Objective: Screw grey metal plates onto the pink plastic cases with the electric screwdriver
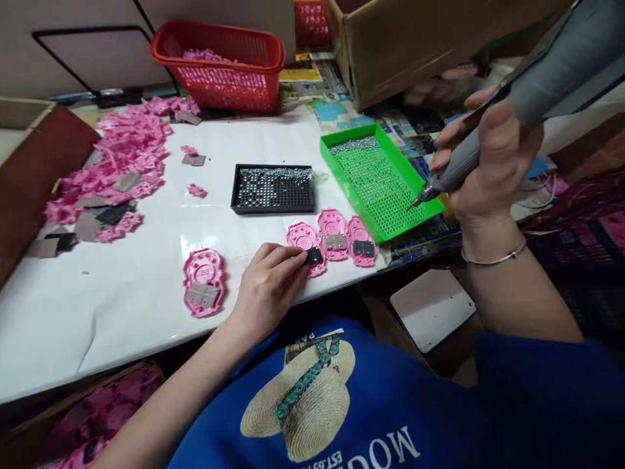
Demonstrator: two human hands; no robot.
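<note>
My left hand (268,283) has its fingers together on the black plate (314,256) of a pink casing (300,236) at the table's front edge. Right beside that casing lie a pink casing with a grey plate (334,242) and another with a dark plate (363,247). A fourth pink casing (204,272) with a grey plate lies apart, left of my left hand. Raised at the right, my right hand (493,156) is wrapped round a grey electric screwdriver (459,163), its tip over the green tray (385,185). Small screws fill part of the black tray (273,189).
Pink parts are heaped (127,146) at the left, with loose plates among them. Behind stands a red basket (229,81) of pink parts. A cardboard box (400,45) is at the back right, with another person's blurred hand (444,85) nearby.
</note>
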